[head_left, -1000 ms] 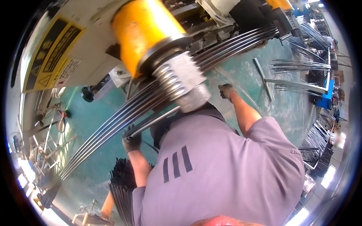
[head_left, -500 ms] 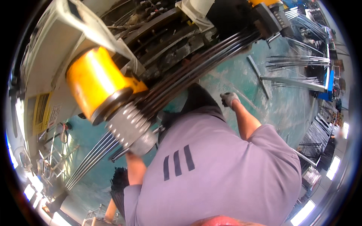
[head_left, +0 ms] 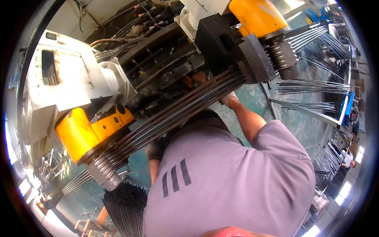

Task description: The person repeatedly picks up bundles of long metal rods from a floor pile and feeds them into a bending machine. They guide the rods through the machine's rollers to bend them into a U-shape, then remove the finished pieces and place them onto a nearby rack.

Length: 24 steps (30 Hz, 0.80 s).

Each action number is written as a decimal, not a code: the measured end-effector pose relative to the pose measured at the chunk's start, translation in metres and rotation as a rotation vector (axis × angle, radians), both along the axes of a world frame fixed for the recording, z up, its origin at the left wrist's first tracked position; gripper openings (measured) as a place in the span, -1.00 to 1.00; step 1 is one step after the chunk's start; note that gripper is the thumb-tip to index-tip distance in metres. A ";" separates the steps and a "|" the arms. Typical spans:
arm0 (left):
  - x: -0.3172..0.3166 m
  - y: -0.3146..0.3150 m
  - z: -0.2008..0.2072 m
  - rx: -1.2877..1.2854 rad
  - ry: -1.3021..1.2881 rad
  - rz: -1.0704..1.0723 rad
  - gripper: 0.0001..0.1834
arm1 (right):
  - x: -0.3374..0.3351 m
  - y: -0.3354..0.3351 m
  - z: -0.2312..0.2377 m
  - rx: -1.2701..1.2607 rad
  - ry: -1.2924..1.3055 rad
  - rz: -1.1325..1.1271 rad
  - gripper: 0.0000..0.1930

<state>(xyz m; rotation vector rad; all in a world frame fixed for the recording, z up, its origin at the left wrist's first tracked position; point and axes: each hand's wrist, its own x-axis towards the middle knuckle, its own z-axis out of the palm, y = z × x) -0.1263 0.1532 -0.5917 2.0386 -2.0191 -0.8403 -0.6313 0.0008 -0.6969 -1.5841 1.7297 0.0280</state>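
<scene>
A bundle of long dark metal rods (head_left: 185, 104) runs slantwise in front of my body, held between two machine clamps. My left hand (head_left: 155, 148), in a dark glove, is just below the near side of the bundle toward the left; its fingers are hidden. By the right part of the bundle is my right hand (head_left: 227, 99), in a pale glove, reaching up to the rods' lower edge. The rods cover its fingertips, so a grip cannot be made out. The left clamp (head_left: 103, 170) and right clamp (head_left: 281, 57) sit beneath yellow cylinders.
A white machine housing (head_left: 79, 71) stands at the upper left beside a dark, cluttered machine bed (head_left: 166, 67). Bunched dark rods (head_left: 125, 205) stand at the lower left. Racks of metal rods (head_left: 312, 87) fill the right side, over a green floor (head_left: 252, 100).
My right hand has moved from over the floor up to the rods. My left hand, earlier behind the left clamp, now shows beside the bundle. The view has shifted, bringing both clamps in.
</scene>
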 end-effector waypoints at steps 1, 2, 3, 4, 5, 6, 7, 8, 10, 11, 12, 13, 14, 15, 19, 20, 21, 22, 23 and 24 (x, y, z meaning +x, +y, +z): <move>0.001 -0.002 -0.003 0.099 0.175 0.195 -0.51 | 0.003 0.002 0.006 0.039 -0.068 -0.123 -0.68; 0.002 -0.006 -0.005 0.165 0.326 0.395 -0.43 | 0.008 0.003 0.019 0.067 -0.133 -0.250 -0.66; 0.008 -0.008 -0.007 0.258 0.644 0.730 -0.44 | 0.014 0.012 0.035 0.173 -0.200 -0.439 -0.65; 0.012 -0.009 -0.009 0.357 0.971 1.060 -0.44 | 0.022 0.022 0.055 0.282 -0.264 -0.626 -0.63; 0.021 -0.013 -0.002 0.310 0.905 1.064 -0.45 | 0.025 0.037 0.053 0.309 -0.260 -0.659 -0.61; 0.031 -0.015 0.002 0.258 0.940 1.090 -0.50 | 0.026 0.051 0.048 0.337 -0.257 -0.693 -0.59; 0.042 -0.015 0.006 0.207 0.974 1.116 -0.55 | 0.029 0.062 0.052 0.379 -0.228 -0.633 -0.60; 0.052 -0.014 0.010 0.157 1.008 1.139 -0.60 | 0.035 0.073 0.055 0.353 -0.223 -0.628 -0.61; 0.070 -0.004 0.014 0.164 1.113 1.179 -0.63 | 0.053 0.090 0.072 0.299 -0.209 -0.617 -0.61; 0.081 0.006 0.009 0.179 1.158 1.188 -0.64 | 0.068 0.089 0.097 0.287 -0.260 -0.654 -0.71; 0.090 0.013 0.006 0.202 1.201 1.193 -0.65 | 0.080 0.091 0.113 0.194 -0.337 -0.652 -0.71; 0.092 0.021 0.004 0.205 1.257 1.226 -0.74 | 0.092 0.093 0.126 0.100 -0.413 -0.647 -0.71; 0.099 0.028 0.002 0.243 1.255 1.245 -0.76 | 0.103 0.094 0.141 0.006 -0.487 -0.638 -0.72; 0.106 0.035 -0.003 0.282 1.252 1.263 -0.79 | 0.116 0.091 0.162 -0.044 -0.556 -0.648 -0.71; 0.152 0.069 -0.030 0.371 1.610 0.927 -0.84 | 0.145 0.073 0.230 -0.271 -0.846 -0.634 -0.57; 0.154 0.069 -0.025 0.332 1.635 0.837 -0.83 | 0.156 0.066 0.254 -0.317 -1.028 -0.673 -0.55; 0.133 0.051 0.011 0.293 1.422 1.225 -0.79 | 0.164 0.061 0.276 -0.365 -1.207 -0.714 -0.52; 0.144 0.051 0.011 0.203 0.710 0.701 -0.80 | 0.180 0.052 0.304 -0.409 -1.458 -0.766 -0.51; 0.163 0.049 0.005 0.098 0.004 0.180 -0.81 | 0.193 0.042 0.321 -0.443 -1.708 -0.806 -0.50; 0.172 0.047 0.004 0.052 -0.396 -0.104 -0.80 | 0.196 0.028 0.325 -0.412 -1.816 -0.833 -0.53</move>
